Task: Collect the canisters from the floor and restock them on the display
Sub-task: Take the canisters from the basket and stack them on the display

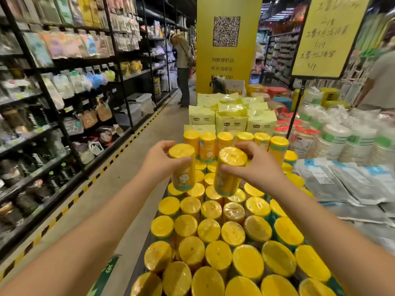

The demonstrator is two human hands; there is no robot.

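left hand point(159, 165) fingers point(165, 146) curled round canister point(184, 176) top | right hand point(258, 167) likewise, second canister point(228, 182) | likely light, stiff, slick wrap; grip sidewall

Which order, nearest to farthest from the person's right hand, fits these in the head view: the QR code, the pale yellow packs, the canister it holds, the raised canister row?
1. held canister, gripped in the right hand itself.
2. raised canister row, just beyond the hand.
3. pale yellow packs, behind that row.
4. QR code, high on the far pillar.
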